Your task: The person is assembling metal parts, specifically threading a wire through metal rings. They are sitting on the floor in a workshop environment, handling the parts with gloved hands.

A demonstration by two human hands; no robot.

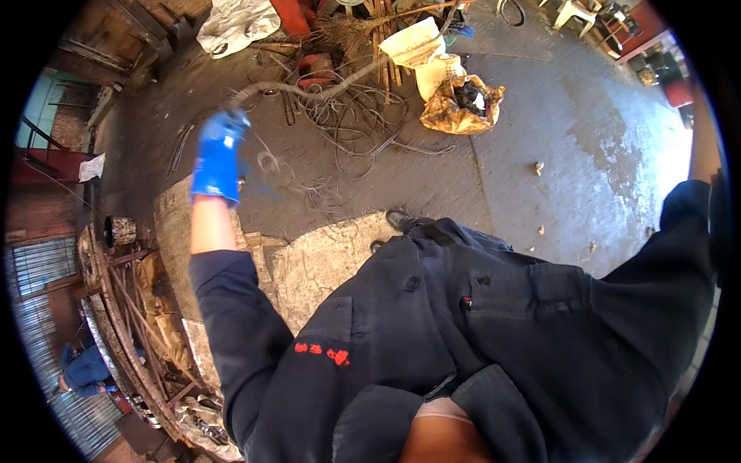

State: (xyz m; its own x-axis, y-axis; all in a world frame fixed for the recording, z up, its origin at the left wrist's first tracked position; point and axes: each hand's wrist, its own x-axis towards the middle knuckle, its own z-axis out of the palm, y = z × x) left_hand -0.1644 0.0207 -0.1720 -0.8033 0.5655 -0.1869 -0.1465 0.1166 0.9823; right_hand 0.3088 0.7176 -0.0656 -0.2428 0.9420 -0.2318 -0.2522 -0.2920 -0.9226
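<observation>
At nine o'clock in a cluttered workshop yard, a rusted round metal frame (116, 309) stands on edge beside corrugated sheeting, with another person in blue (83, 370) crouched low at eight o'clock. Just right of it, the wearer's left hand (218, 154), in a blue work glove, is raised at about eleven o'clock, its grip clenched around the near end of a long grey steel rod (309, 91). The rod is dull and thick, bent near the glove, and runs up and right toward twelve o'clock over a loose tangle of thin wire (347, 123) on the concrete floor (540, 116). A dark navy sleeve covers the left arm below the bare wrist. At centre, a flat slab of pale stone (324, 258) lies on the floor, partly hidden by the wearer's dark navy work jacket (478, 332), which fills the lower frame. At one o'clock sit white sacks (421, 54) and a crumpled brown bag (461, 104) holding something black. The right hand is out of view past three o'clock, only its sleeve showing; its grip cannot be told.
</observation>
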